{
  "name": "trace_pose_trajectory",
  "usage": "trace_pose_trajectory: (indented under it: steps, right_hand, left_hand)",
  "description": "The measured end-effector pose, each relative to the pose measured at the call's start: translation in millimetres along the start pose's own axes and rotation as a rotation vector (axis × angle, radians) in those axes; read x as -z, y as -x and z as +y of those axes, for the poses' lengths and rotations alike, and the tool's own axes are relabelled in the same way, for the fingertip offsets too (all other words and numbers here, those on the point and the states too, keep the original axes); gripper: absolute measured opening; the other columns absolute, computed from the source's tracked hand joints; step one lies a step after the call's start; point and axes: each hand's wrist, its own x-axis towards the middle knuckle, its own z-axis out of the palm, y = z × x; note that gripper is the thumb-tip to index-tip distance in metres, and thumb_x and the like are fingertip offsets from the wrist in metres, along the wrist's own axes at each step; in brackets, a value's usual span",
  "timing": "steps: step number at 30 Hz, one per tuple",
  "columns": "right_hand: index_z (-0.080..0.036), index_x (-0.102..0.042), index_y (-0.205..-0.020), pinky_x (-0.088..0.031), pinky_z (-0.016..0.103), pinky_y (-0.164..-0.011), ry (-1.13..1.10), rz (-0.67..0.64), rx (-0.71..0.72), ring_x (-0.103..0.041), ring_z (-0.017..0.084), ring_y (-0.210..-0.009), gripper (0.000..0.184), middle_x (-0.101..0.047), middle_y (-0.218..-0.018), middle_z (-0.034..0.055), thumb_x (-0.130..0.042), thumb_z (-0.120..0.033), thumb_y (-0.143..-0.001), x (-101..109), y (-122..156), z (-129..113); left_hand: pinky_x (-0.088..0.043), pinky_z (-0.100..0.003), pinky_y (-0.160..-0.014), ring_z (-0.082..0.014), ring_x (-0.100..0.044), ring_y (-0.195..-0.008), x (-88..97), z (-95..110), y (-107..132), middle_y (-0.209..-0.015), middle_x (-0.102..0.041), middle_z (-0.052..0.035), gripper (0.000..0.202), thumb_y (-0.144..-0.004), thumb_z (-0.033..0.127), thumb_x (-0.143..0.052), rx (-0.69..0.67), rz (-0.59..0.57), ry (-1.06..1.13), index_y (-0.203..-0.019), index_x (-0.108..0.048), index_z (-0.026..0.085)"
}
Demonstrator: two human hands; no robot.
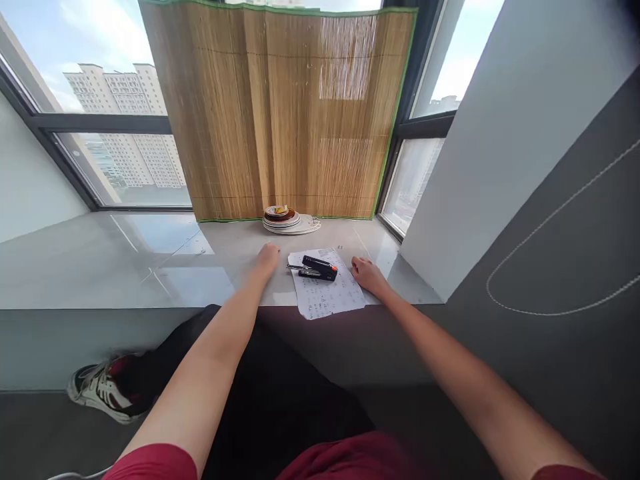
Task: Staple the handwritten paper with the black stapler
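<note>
A black stapler (pixel 320 269) lies on a white sheet of handwritten paper (pixel 327 298) on the pale window sill. Its top arm is lifted from the base, and a metal part sticks out to the left. The paper's near edge hangs over the front of the sill. To the left of the paper, my left hand (pixel 269 257) rests on the sill as a closed fist, apart from the sheet. My right hand (pixel 367 273) lies at the paper's right edge with its fingers curled in. Neither hand shows anything held, and neither touches the stapler.
Behind the stapler stands a stack of plates (pixel 285 223) against a hanging bamboo blind (pixel 295 120). Windows flank the blind. A white wall (pixel 480 127) bounds the sill (pixel 240 233) on the right, and a beaded cord (pixel 540 312) hangs farther right.
</note>
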Motion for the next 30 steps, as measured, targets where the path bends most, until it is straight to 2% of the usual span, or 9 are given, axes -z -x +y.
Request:
trace_pose_trajectory:
  steps: [4,6,10,11,13,16,19,24,30]
  right_hand:
    - [-0.020,-0.065,-0.085,-0.042,0.033,-0.080,-0.140,0.055,-0.012,-0.060,0.022,-0.081,0.013,-0.068,-0.082,0.0061,-0.055,-0.012,-0.088,9,3,-8]
    - [-0.020,-0.067,-0.088,-0.045,0.033,-0.081,-0.215,0.091,0.005,-0.061,0.021,-0.078,0.015,-0.067,-0.078,0.0047,-0.053,-0.016,-0.091,12,0,-19]
    - [-0.021,-0.070,-0.115,-0.052,0.033,-0.086,-0.341,0.108,0.111,-0.067,0.022,-0.097,0.032,-0.074,-0.107,0.0077,-0.043,-0.035,-0.104,2,-8,-53]
    - [-0.022,-0.069,-0.121,-0.053,0.034,-0.089,-0.359,0.086,0.147,-0.067,0.022,-0.102,0.033,-0.073,-0.114,0.0079,-0.046,-0.039,-0.104,-4,-8,-62]
    - [-0.026,-0.067,-0.131,-0.052,0.036,-0.100,-0.384,0.019,0.251,-0.065,0.024,-0.115,0.039,-0.070,-0.127,0.0079,-0.062,-0.046,-0.098,-16,-7,-77]
    - [-0.028,-0.061,-0.142,-0.045,0.042,-0.114,-0.414,-0.054,0.361,-0.061,0.027,-0.128,0.055,-0.067,-0.137,0.0086,-0.076,-0.037,-0.089,-28,-6,-88]
    - [-0.024,-0.063,-0.137,-0.049,0.043,-0.106,-0.441,-0.100,0.293,-0.067,0.027,-0.115,0.049,-0.074,-0.125,0.0080,-0.074,-0.028,-0.089,-31,-9,-88]
    - [-0.023,-0.066,-0.126,-0.052,0.040,-0.096,-0.468,-0.112,0.244,-0.069,0.025,-0.102,0.041,-0.076,-0.110,0.0054,-0.075,-0.032,-0.087,-31,-11,-82]
    - [-0.023,-0.067,-0.122,-0.052,0.038,-0.092,-0.465,-0.113,0.235,-0.069,0.025,-0.099,0.038,-0.076,-0.105,0.0035,-0.074,-0.032,-0.086,-32,-10,-82]
  left_hand:
    - [-0.053,-0.034,-0.101,-0.0294,-0.071,-0.114,10.1,8,27,-0.104,-0.078,-0.0148,0.026,-0.085,0.008,-0.061,-0.005,0.052,0.114,-0.096,-0.083,0.017]
    - [-0.055,-0.034,-0.097,-0.0281,-0.073,-0.109,13.1,12,39,-0.101,-0.078,-0.0134,0.026,-0.086,0.008,-0.061,0.008,0.101,0.234,-0.097,-0.081,0.018]
    - [-0.061,-0.030,-0.076,-0.0200,-0.077,-0.086,9.0,23,54,-0.110,-0.074,-0.0120,0.033,-0.097,0.014,-0.051,0.080,0.199,0.592,-0.120,-0.073,0.017]
    - [-0.061,-0.028,-0.070,-0.0178,-0.076,-0.080,6.6,25,57,-0.108,-0.073,-0.0114,0.032,-0.098,0.015,-0.049,0.106,0.204,0.687,-0.121,-0.071,0.016]
    - [-0.061,-0.027,-0.063,-0.0147,-0.074,-0.070,2.0,29,62,-0.101,-0.072,-0.0102,0.025,-0.101,0.018,-0.050,0.154,0.193,0.855,-0.115,-0.070,0.014]
    - [-0.060,-0.026,-0.061,-0.0109,-0.066,-0.061,-1.8,30,69,-0.091,-0.072,-0.0090,0.017,-0.102,0.024,-0.059,0.191,0.158,1.025,-0.104,-0.072,0.012]
    - [-0.058,-0.023,-0.059,-0.0078,-0.058,-0.058,-1.2,30,73,-0.087,-0.069,-0.0062,0.018,-0.102,0.024,-0.064,0.176,0.133,1.115,-0.107,-0.076,0.012]
    - [-0.058,-0.022,-0.060,-0.0079,-0.059,-0.063,-2.2,30,71,-0.089,-0.067,-0.0046,0.020,-0.099,0.020,-0.068,0.166,0.105,1.192,-0.115,-0.080,0.013]
    - [-0.064,-0.030,-0.073,-0.0105,-0.063,-0.064,-3.8,28,65,-0.079,-0.066,-0.0057,0.011,-0.096,0.018,-0.074,0.233,0.051,1.223,-0.096,-0.082,0.010]
